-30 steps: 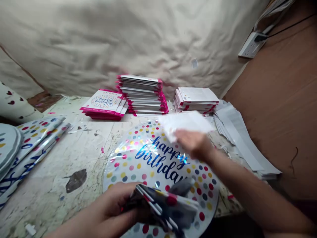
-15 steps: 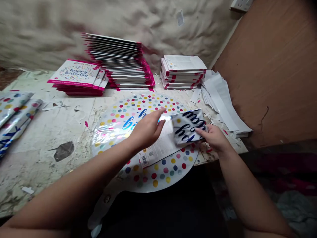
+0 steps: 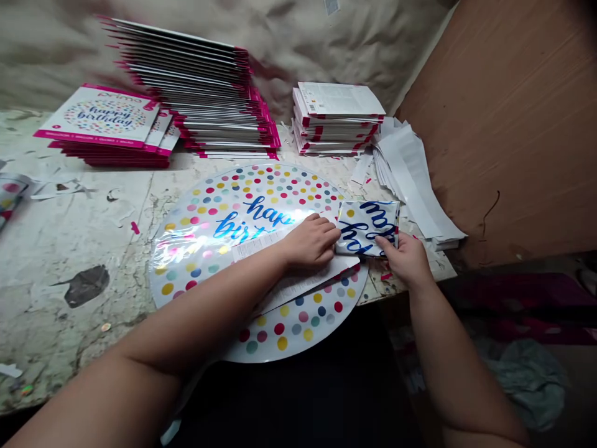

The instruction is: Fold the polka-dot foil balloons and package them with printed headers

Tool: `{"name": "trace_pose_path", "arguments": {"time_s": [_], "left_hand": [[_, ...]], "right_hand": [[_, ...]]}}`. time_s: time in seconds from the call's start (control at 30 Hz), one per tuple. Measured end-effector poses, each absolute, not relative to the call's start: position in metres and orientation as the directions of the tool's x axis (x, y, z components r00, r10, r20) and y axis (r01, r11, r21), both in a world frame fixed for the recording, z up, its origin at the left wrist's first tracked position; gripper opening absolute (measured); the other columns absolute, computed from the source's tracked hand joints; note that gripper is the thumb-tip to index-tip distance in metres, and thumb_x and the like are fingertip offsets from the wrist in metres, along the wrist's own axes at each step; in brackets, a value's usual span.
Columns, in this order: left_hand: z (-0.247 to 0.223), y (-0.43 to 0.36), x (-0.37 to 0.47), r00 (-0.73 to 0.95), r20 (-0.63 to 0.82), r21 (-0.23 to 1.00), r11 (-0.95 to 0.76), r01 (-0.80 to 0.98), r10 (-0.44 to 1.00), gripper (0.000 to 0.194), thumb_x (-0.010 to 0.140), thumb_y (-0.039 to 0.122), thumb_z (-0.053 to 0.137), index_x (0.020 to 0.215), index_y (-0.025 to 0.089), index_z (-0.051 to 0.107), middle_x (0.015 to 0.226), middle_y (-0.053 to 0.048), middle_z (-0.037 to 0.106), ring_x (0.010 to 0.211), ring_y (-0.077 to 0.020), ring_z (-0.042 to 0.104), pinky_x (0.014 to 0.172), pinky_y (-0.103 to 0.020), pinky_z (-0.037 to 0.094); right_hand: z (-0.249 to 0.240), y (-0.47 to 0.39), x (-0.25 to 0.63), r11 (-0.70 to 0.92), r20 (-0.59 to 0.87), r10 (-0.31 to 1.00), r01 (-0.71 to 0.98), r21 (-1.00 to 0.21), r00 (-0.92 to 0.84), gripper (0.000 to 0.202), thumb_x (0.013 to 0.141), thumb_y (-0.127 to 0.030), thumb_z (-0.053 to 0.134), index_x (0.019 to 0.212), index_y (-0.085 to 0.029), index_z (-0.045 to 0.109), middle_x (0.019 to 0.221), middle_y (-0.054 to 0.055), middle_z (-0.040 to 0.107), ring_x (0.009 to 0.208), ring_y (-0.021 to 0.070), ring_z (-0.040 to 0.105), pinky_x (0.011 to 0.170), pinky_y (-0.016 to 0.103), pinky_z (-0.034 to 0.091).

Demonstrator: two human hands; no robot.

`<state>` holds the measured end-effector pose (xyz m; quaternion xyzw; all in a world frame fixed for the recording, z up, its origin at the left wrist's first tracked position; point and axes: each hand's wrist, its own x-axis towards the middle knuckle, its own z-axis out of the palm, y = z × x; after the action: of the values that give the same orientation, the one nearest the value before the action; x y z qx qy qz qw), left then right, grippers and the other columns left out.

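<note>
A flat, round foil balloon (image 3: 186, 211) with coloured dots and blue "happy birthday" lettering lies on the table. On it rests a white printed card sleeve (image 3: 303, 283), partly covered by my left arm. My left hand (image 3: 311, 241) has its fingers curled over the sleeve's right end; the fingertips are partly hidden. My right hand (image 3: 407, 256) pinches a folded foil balloon (image 3: 366, 227) by its right edge, thumb on top. The folded piece shows blue lettering, and its left edge is right beside my left fingers.
A tall stack of pink-edged card sleeves (image 3: 200, 93) stands at the back. Left of it is a lower pile of birthday packs (image 3: 105, 118); right, another sleeve stack (image 3: 338, 102). White paper strips (image 3: 415, 174) lie by the brown board (image 3: 504, 137). Paper scraps litter the table.
My left hand has moved right and down, its fingers going from outstretched to curled over the card sleeve. The folded balloon stays in my right hand. The view has shifted.
</note>
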<state>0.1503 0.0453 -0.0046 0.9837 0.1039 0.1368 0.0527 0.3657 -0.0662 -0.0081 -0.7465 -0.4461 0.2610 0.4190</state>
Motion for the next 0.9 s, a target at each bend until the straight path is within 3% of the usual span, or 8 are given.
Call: {"name": "trace_pose_path", "arguments": {"time_s": [0.07,0.2,0.3,0.4,0.57,0.73,0.9], "left_hand": [[0.002,0.043,0.147,0.939,0.288,0.103,-0.981,0.165,0.189,0.022,0.078,0.030,0.041,0.087,0.014,0.054,0.081,-0.008,0.058,0.076,-0.0212,0.048,0.080,-0.038,0.032],[0.012,0.037,0.142,0.944,0.315,0.034,-0.995,0.095,0.101,0.024,0.079,0.037,0.042,0.084,0.017,0.054,0.082,-0.007,0.057,0.079,-0.0221,0.046,0.082,-0.041,0.028],[0.014,0.035,0.141,0.944,0.318,0.014,-0.996,0.087,0.087,0.023,0.079,0.037,0.042,0.081,0.017,0.054,0.081,-0.007,0.056,0.080,-0.0219,0.045,0.082,-0.041,0.027],[0.015,0.033,0.141,0.945,0.318,0.001,-0.997,0.078,0.075,0.024,0.080,0.038,0.042,0.079,0.017,0.054,0.080,-0.006,0.056,0.078,-0.0217,0.045,0.080,-0.041,0.028],[0.016,0.029,0.143,0.945,0.322,0.002,-0.998,0.058,0.055,0.023,0.079,0.038,0.043,0.079,0.018,0.054,0.079,-0.006,0.057,0.078,-0.0216,0.045,0.078,-0.040,0.029],[0.015,0.030,0.143,0.944,0.323,0.003,-0.997,0.074,0.071,0.021,0.077,0.037,0.044,0.077,0.018,0.053,0.079,-0.006,0.057,0.075,-0.0209,0.045,0.077,-0.040,0.029],[0.012,0.028,0.146,0.942,0.331,0.008,-0.998,0.063,0.062,0.024,0.078,0.039,0.043,0.078,0.018,0.054,0.079,-0.006,0.057,0.075,-0.0213,0.045,0.075,-0.040,0.029]], "right_hand": [[0.005,-0.070,0.365,-0.205,-0.033,0.942,0.491,-0.847,0.335,0.033,0.070,-0.044,0.066,0.082,-0.013,0.067,0.085,0.008,0.070,0.083,0.0242,0.064,0.076,0.036,0.050],[0.022,-0.070,0.365,-0.284,-0.265,0.958,0.259,-0.923,0.107,0.034,0.069,-0.041,0.069,0.088,-0.014,0.066,0.084,0.005,0.070,0.077,0.0209,0.064,0.074,0.034,0.050],[0.025,-0.065,0.362,-0.348,-0.345,0.937,0.158,-0.924,0.047,0.034,0.066,-0.039,0.072,0.087,-0.013,0.066,0.081,0.005,0.070,0.074,0.0198,0.064,0.073,0.033,0.051],[0.027,-0.061,0.359,-0.354,-0.354,0.935,0.160,-0.921,0.028,0.035,0.065,-0.039,0.072,0.087,-0.013,0.066,0.082,0.006,0.070,0.073,0.0196,0.063,0.071,0.033,0.051],[0.031,-0.060,0.363,-0.340,-0.327,0.940,0.280,-0.898,0.095,0.032,0.066,-0.040,0.072,0.084,-0.014,0.066,0.079,0.005,0.069,0.070,0.0186,0.062,0.067,0.030,0.050],[0.020,-0.058,0.358,-0.295,-0.286,0.955,0.205,-0.933,0.073,0.029,0.069,-0.039,0.070,0.087,-0.016,0.067,0.082,0.004,0.069,0.071,0.0183,0.062,0.067,0.030,0.049],[0.006,-0.052,0.338,-0.074,-0.025,0.978,0.232,-0.970,0.208,0.026,0.075,-0.041,0.063,0.086,-0.018,0.068,0.093,0.005,0.067,0.089,0.0211,0.060,0.082,0.035,0.047]]}}
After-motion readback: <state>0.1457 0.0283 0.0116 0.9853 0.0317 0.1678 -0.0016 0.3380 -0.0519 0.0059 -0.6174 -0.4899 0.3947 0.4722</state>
